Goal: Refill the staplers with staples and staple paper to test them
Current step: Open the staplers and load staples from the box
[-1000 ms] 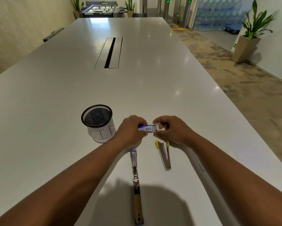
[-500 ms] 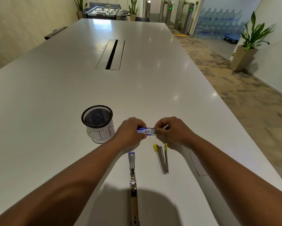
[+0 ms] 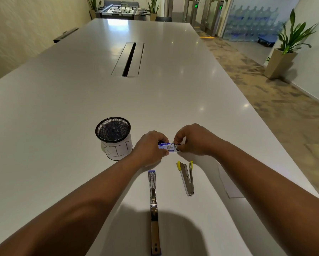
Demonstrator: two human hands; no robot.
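My left hand (image 3: 151, 146) & right hand (image 3: 193, 140) both pinch the small blue-white cardboard staple box (image 3: 167, 146), mid-frame above the white counter (image 3: 62, 108). Below: long blue-tipped metal stapler (image 3: 153, 206) opened flat, yellow-tipped metal stapler (image 3: 187, 179) to its right. Black mesh cup (image 3: 113, 137) at left.

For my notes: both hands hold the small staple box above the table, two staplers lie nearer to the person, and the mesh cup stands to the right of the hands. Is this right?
Not quite. In the head view the mesh cup stands left of the hands, beside the left hand. The rest holds: staple box, right hand, both staplers nearer.
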